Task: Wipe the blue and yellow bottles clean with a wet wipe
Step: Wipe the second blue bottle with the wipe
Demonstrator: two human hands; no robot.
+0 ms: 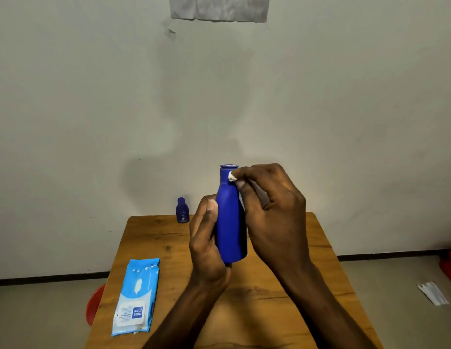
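Left hand [206, 238] grips tall blue plastic bottle [230, 222] upright above wooden table [282, 285]; right hand [272, 210] pinches small white wet wipe [232, 176] against bottle neck.

The table [307, 248] stands against the wall [93, 96]. A bottle [230, 222] is held upright above the middle of the table, between both hands. The left hand [206, 243] is on its left side, low on the body. The right hand [272, 205] is on its right side, pressing a wipe [232, 176] to the neck. A small bottle [182, 210] stands at the far edge of the table, behind and left of the hands. A pack of wipes [136, 295] lies flat on the table's near left part. A sheet of paper [219, 8] hangs on the wall above.
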